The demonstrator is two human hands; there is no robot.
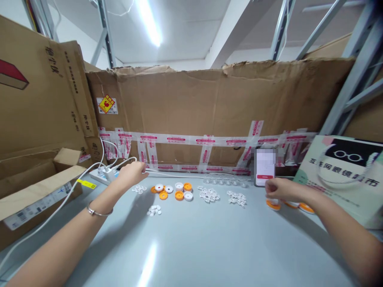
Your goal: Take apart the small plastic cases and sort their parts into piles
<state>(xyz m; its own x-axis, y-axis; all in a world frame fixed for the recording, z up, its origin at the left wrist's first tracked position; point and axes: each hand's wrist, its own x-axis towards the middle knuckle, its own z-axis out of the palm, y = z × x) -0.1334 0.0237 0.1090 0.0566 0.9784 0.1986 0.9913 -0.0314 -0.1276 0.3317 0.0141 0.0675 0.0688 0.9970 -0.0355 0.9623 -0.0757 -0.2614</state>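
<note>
My left hand [133,174], with a bangle on its wrist, hovers at the back left with its fingers curled together. Whatever it may hold is hidden. Just below it lies a small pile of white pieces [139,189]. On the right, my right hand [275,189] is closed, fingers pointing down, directly over an orange-and-white round piece [273,206]. Its fingertips are hidden, so I cannot tell whether it grips that piece. More orange-and-white round pieces [306,208] sit beside it, partly behind the forearm.
Orange and white round caps [179,195], white discs [154,210], white lattice-like parts [209,195] and clear domed pieces [224,181] lie across the table [191,243]. A phone [265,167] leans at the back. A power strip [100,175], open carton [38,195] and paper bag [341,179] flank the area.
</note>
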